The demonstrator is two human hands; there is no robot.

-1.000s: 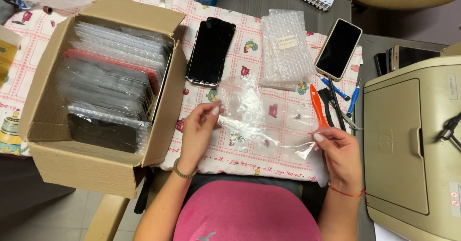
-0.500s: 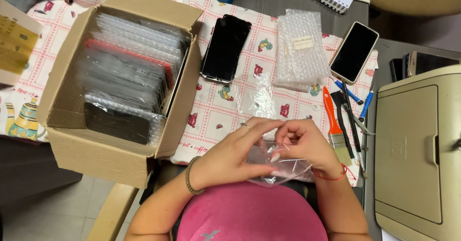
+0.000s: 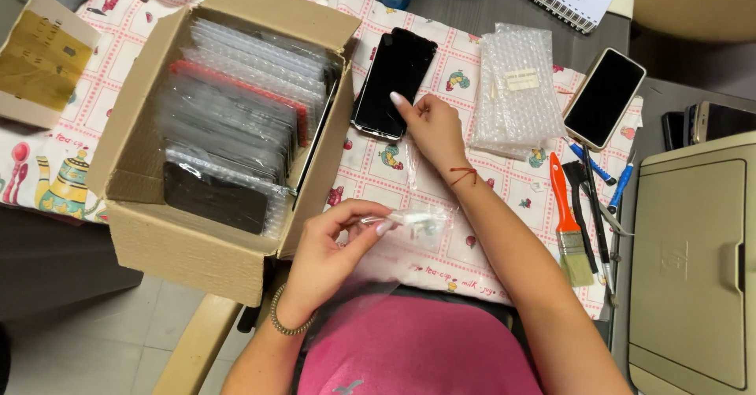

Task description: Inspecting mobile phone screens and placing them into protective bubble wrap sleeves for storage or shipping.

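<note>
Pinching a clear plastic bag [image 3: 409,226] near the table edge, left hand [image 3: 335,245] is closed on it; right hand [image 3: 429,127], open, fingertip on black phone [image 3: 394,82]. Patterned tablecloth [image 3: 370,178] beneath, cardboard box [image 3: 205,139] left, bubble wrap [image 3: 516,88] and brush [image 3: 568,222] right, tiled floor [image 3: 79,340] below.

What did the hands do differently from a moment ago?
Both hands were together on the clear plastic bag. Now the right hand has let go and reached forward to touch the black phone beside the cardboard box. The left hand alone keeps pinching the bag. The box, bubble wrap, second phone and brush stayed put.
</note>
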